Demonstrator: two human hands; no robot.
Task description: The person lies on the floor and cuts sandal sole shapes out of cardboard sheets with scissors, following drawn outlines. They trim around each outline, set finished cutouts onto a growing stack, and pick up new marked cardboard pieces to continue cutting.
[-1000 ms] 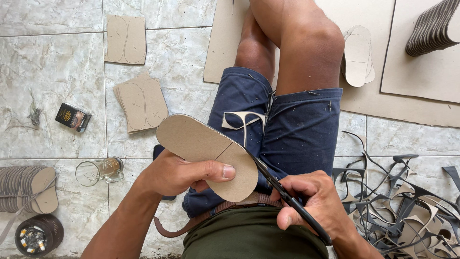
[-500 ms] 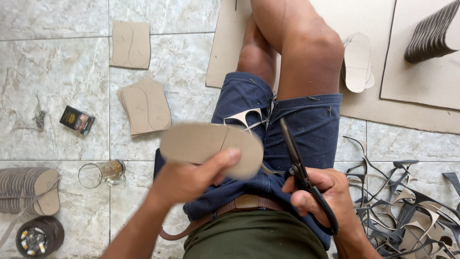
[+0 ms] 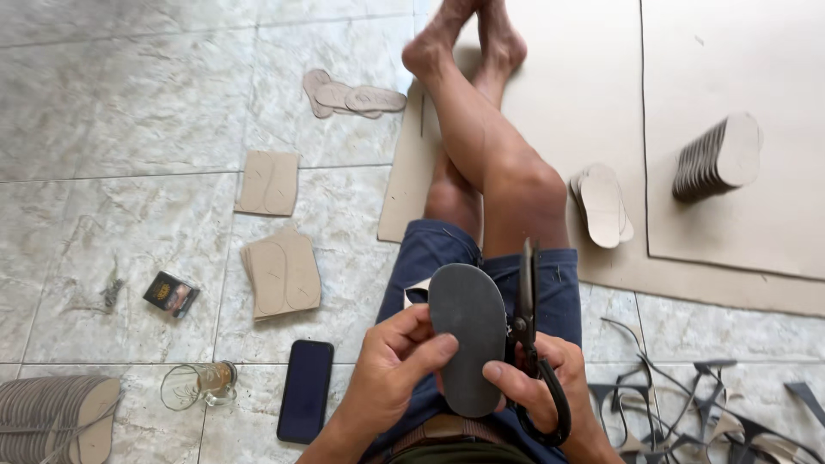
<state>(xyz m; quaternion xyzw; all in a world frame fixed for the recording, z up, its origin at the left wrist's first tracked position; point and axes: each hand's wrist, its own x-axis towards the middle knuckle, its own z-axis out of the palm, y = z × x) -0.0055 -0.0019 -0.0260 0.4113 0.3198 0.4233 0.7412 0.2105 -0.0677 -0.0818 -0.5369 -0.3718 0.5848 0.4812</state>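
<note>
Sole cutout [image 3: 467, 337] now turned upright, grey side showing, held by both hands; scissors [image 3: 531, 344] closed, pointing up

- A black phone [image 3: 306, 390] is lying face-down on the tiled floor [image 3: 112, 112], just beside a clear glass mug [image 3: 198, 384] tipped on its side.
- A small dark box [image 3: 171, 294] is resting further left.
- Two bundles of cardboard pieces with sole outlines [image 3: 281, 273] [image 3: 268, 182] are sitting on the tiles, well apart from a few cut soles [image 3: 352, 96] near the feet.
- A tied stack of soles [image 3: 56, 418] is showing at the lower left corner.
- Large cardboard sheets [image 3: 756, 232] are covering the floor on the right — carrying a leaning row of soles [image 3: 718, 157] and a smaller pile [image 3: 601, 206].
- Dark strips and offcuts [image 3: 713, 412] are tangling at the lower right.
</note>
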